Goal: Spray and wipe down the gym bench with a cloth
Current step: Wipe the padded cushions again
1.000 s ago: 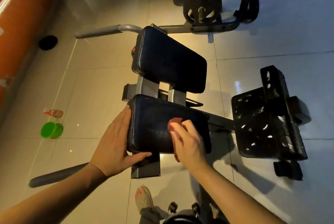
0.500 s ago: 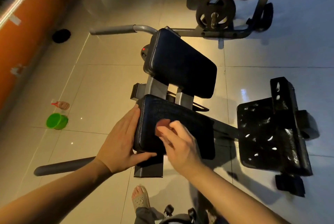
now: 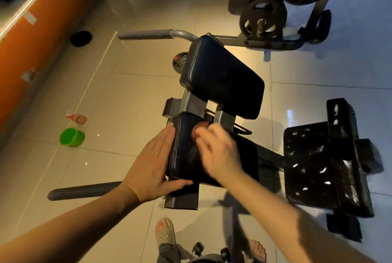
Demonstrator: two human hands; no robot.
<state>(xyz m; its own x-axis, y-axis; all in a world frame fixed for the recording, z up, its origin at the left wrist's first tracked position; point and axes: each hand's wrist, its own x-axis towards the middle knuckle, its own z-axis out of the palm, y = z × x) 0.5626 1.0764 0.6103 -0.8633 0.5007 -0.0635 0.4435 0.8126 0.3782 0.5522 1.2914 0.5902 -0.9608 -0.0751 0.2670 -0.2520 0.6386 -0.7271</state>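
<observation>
**Head view: condition recorded during wipe-down**

Left hand (image 3: 152,169) lay against the left side of the lower black padded cushion of the gym bench (image 3: 186,156). Its fingers ran straight along the side wall and the thumb was spread along the near edge. Its grip was wide and closed round nothing.

Right hand (image 3: 220,152) was over the top face of the same cushion, toward its far end. It was on a small reddish-pink cloth (image 3: 198,130) that showed just beyond the fingertips. Motion blur covered this hand, so it could not be told whether its grip pinched the cloth or pressed it flat.

A second black padded cushion (image 3: 222,76) stood tilted beyond the first, on grey steel uprights (image 3: 191,103).

On the tiled floor (image 3: 127,103) to the left, well apart from the bench, lay a small clear bottle with a red top (image 3: 77,118). A green plastic cup (image 3: 72,136) stood just beside it.

A black perforated metal plate (image 3: 318,165) sat to the right of the cushions. Black weight plates (image 3: 263,17) hung on a rack at the far side. A sandalled foot (image 3: 165,233) showed at the lower edge.
</observation>
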